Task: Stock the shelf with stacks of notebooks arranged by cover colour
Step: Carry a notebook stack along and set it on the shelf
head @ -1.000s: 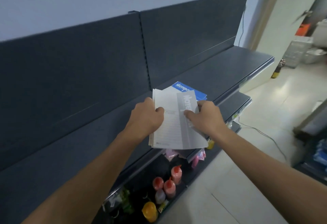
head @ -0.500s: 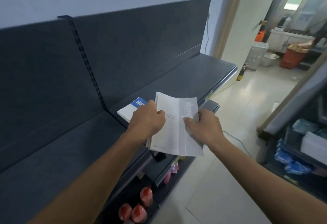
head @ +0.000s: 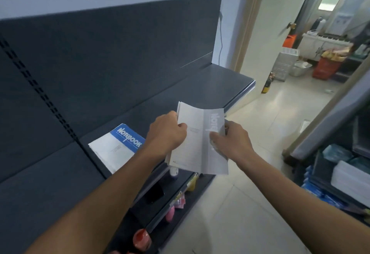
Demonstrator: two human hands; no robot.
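Two grips unchanged: left hand (head: 166,133), right hand (head: 232,142) hold grey notebooks (head: 197,147) (fingers curled); blue notebook (head: 118,147) shows more.

matt dark metal shelf (head: 216,81), paper notebooks (head: 197,143), glossy floor tiles (head: 250,203)

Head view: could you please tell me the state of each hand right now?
Left hand: closed, gripping the left edge of the grey notebooks.
Right hand: closed, pinching the same notebooks' right side.
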